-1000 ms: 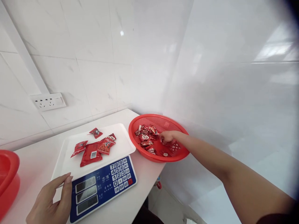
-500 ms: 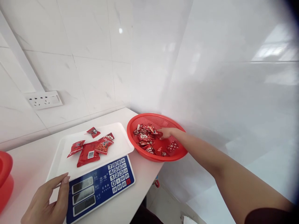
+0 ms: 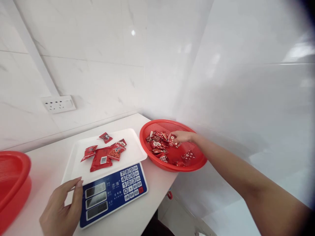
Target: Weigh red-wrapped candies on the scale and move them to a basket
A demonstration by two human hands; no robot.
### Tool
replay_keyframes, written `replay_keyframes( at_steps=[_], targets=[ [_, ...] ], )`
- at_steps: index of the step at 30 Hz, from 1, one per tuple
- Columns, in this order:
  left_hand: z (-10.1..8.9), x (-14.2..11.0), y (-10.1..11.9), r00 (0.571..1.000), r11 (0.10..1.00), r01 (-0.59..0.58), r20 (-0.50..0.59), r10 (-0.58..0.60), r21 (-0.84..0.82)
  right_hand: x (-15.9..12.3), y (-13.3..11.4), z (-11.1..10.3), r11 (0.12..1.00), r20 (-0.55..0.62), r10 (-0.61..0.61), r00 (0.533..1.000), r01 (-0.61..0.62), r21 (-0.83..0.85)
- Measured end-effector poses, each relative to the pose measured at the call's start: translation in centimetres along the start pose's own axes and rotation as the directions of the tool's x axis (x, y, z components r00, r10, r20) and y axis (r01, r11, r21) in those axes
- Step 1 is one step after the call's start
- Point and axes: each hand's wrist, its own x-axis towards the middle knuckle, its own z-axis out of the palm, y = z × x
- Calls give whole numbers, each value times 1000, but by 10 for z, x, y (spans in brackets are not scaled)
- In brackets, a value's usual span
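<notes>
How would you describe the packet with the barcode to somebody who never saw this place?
On the white table stands a blue-panelled scale. Its white tray carries several red packets. Yours is the largest packet, the only one there showing a white barcode.

The bare right arm (image 3: pixel 236 172) stretches forward, the right hand (image 3: pixel 181 136) palm down in a pinch; the left hand (image 3: pixel 61 208) (nearer the body) holds thumb (image 3: pixel 78 196) and index finger (image 3: pixel 68 186) close together.
</notes>
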Motion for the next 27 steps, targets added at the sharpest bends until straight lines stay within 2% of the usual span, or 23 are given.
replay_keyframes(
  at_steps=[2, 5, 9, 12, 15, 19, 23, 27],
  targets=[
    [-2, 2, 6, 998, 996, -65, -15, 66, 60, -8, -21, 2, 987, -47, -132, 990, 135, 89],
    [-3, 4, 9, 984, 983, -168, -46, 171, 69, -17, -59, 13, 934, -143, -290, 946, 312, 173],
    [-4, 4, 6, 975, 975, -208, -60, 214, 81, -22, -109, 39, 895, -221, -391, 894, 425, 136],
    [-6, 4, 4, 974, 976, -205, -80, 211, 68, -23, -133, 57, 868, -250, -452, 856, 487, 100],
    [-7, 3, 3, 977, 982, -188, -97, 189, 22, -24, -145, 71, 852, -241, -474, 847, 510, 116],
    [-7, 1, 2, 985, 989, -145, -93, 146, 14, -23, -150, 84, 880, -231, -446, 865, 470, 63],
    [-7, 1, 3, 988, 991, -132, -85, 132, 2, -20, -154, 90, 881, -182, -460, 869, 472, 28],
    [-8, 2, 5, 988, 992, -129, -91, 128, -5, -21, -162, 94, 878, -197, -471, 860, 478, -18]
  ],
)
